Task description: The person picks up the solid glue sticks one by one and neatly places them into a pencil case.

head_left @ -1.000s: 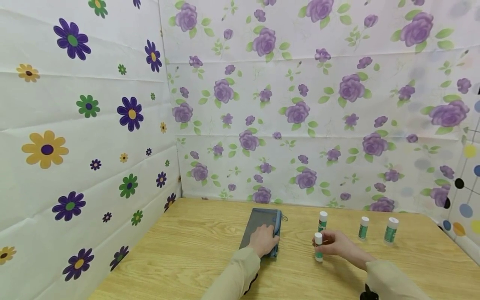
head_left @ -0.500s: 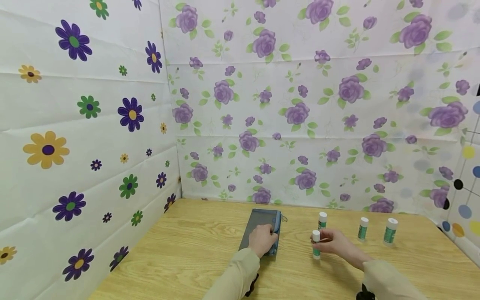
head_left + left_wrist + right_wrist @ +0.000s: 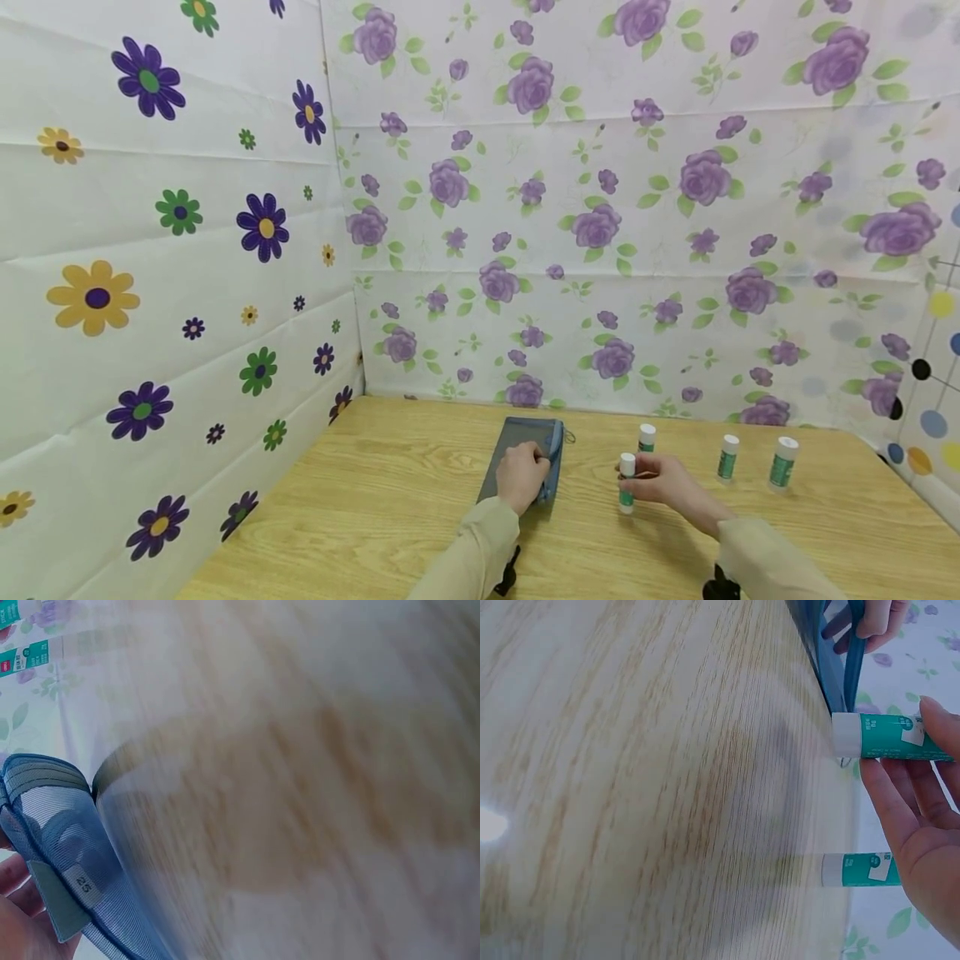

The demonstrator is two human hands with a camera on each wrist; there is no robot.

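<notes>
I have the left hand (image 3: 521, 477) gripping the edge of the pouch (image 3: 525, 433) on the table (image 3: 397, 500), its mouth apparently parted. The right hand (image 3: 671, 487) pinches a glue stick (image 3: 885, 736) upright near it. I'd judge it early: all 4 sticks I see are outside, with another stick (image 3: 647, 437) behind and 2 sticks (image 3: 727, 459) farther right standing unheld. Pouch contents: I can't tell.

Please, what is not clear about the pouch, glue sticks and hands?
Head view: rear glue stick, lower part behind right hand.
Head view: pouch, partly covered by left hand.
Left wrist view: left hand, cut off by edges.
Right wrist view: held glue stick, fine print too small.
</notes>
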